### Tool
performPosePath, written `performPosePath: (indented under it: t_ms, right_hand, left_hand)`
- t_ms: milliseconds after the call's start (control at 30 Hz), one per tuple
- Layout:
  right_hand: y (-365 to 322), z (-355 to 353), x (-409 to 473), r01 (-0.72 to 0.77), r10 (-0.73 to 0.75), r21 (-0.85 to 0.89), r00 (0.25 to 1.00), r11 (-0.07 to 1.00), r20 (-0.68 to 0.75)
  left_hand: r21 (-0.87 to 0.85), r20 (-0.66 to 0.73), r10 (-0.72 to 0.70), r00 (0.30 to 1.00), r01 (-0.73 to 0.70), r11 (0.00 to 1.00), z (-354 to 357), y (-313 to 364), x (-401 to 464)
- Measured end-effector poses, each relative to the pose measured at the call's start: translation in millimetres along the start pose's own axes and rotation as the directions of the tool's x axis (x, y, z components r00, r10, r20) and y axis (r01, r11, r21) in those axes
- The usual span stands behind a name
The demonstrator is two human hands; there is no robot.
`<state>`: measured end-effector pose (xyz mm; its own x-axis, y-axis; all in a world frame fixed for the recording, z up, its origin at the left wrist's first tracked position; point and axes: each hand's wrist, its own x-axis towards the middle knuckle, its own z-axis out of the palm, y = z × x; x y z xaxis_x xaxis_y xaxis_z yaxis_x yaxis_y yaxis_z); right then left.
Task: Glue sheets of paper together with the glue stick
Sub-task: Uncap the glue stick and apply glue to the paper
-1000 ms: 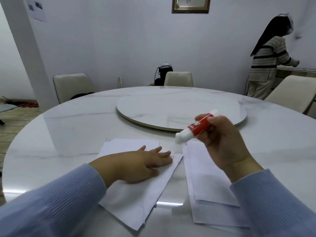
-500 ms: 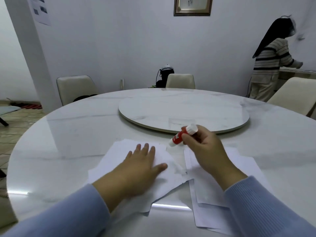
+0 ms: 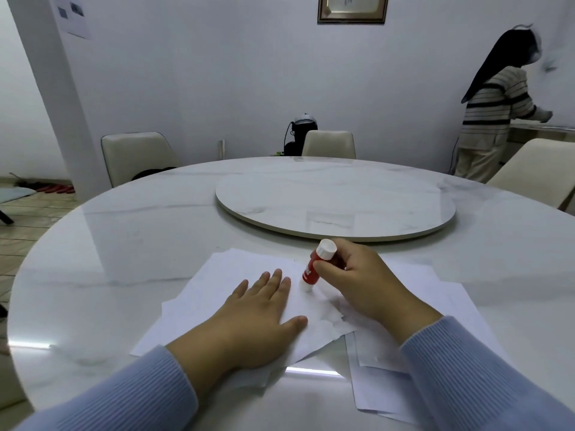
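The gluing looks under way, not finished: the right hand (image 3: 367, 284) curls its fingers round the red-and-white plastic glue stick (image 3: 314, 265), whose lower end touches the white paper sheet (image 3: 236, 275), while more loose white sheets (image 3: 435, 306) right of it seem still unjoined. The left hand (image 3: 258, 315) presses flat, fingers straight, on that sheet just left of the stick. The stick's long axis stands nearly upright, tip down, capped end tilting up-right.

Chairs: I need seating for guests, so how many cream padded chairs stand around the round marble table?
3: one cream padded chair far left, one at the far side, one at right. Others nearer the camera may be out of view.
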<state>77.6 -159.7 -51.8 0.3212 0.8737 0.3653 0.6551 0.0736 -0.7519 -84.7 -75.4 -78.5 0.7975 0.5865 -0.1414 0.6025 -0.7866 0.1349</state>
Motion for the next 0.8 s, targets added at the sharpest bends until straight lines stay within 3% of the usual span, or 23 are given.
performPosePath:
  t_ms: [300,367,433,533,600,667,733,800]
  right_hand:
    - [-3.6,-18.5,-5.5,-0.079,0.063,0.102,0.987,0.992,0.150]
    - [-1.8,-22.9,-5.1,-0.073,0.064,0.225,0.997,0.972,0.048]
    - [1.9,-27.1,-2.2,-0.037,0.088,0.326,0.986,0.945,-0.142]
    - [4.7,-29.9,2.0,0.003,0.126,0.358,0.933,0.934,-0.336]
    - [5.0,-29.1,2.5,-0.003,0.140,0.341,0.915,0.940,-0.378]
    - [5.1,-27.7,2.2,-0.001,0.138,0.332,0.911,0.943,-0.388]
    - [4.7,-25.1,2.0,0.002,0.130,0.323,0.913,0.946,-0.386]
    - [4.8,-23.6,2.3,-0.003,0.131,0.312,0.912,0.950,-0.390]
  left_hand:
    - [-0.028,0.016,0.027,1.000,-0.026,0.999,-5.9,-1.1,-0.7]
    - [-0.022,0.051,0.079,0.996,-0.078,0.997,-13.3,-6.2,-0.9]
    - [-0.008,0.124,0.162,0.979,-0.162,0.987,-24.5,-13.5,-0.7]
    - [-0.080,0.197,0.251,0.948,-0.240,0.967,-38.0,-21.5,-3.2]
    - [-0.143,0.038,0.156,0.987,-0.150,0.978,-34.4,-19.6,-5.5]
    - [-0.049,-0.154,-0.036,0.987,0.028,0.998,-21.6,-13.0,-8.7]
    - [0.061,-0.108,-0.090,0.990,0.097,0.993,-13.1,-6.0,-12.3]
    - [0.030,0.065,-0.010,0.998,0.008,1.000,-15.6,-7.1,-15.6]
